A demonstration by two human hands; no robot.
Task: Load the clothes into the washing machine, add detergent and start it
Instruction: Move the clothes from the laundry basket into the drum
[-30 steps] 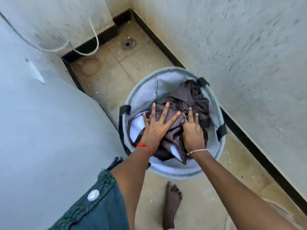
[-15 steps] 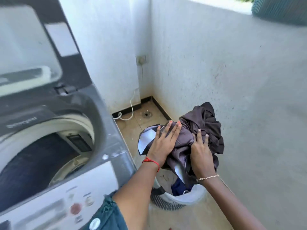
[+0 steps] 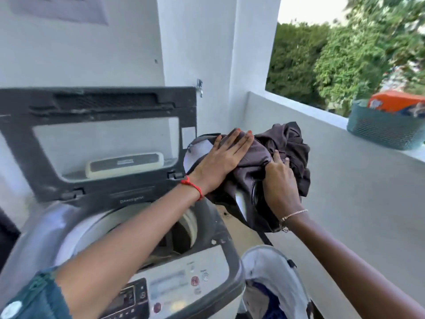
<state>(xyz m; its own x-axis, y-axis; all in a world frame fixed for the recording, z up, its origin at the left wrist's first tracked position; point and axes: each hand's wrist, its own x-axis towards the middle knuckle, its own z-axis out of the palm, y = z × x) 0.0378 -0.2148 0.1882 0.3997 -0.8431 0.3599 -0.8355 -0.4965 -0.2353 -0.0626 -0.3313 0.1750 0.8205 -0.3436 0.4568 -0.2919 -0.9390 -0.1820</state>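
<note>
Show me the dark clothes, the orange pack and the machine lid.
dark clothes (image 3: 289, 143), head view, bunched upper folds.
orange pack (image 3: 395, 102), head view, orange top.
machine lid (image 3: 103, 102), head view, dark upper frame.

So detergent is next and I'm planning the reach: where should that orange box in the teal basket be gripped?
Probably its upper end, from above. Only the top of the orange box shows over the rim of the teal basket on the ledge; the basket's walls cover the rest, so a side grip looks blocked.
</note>
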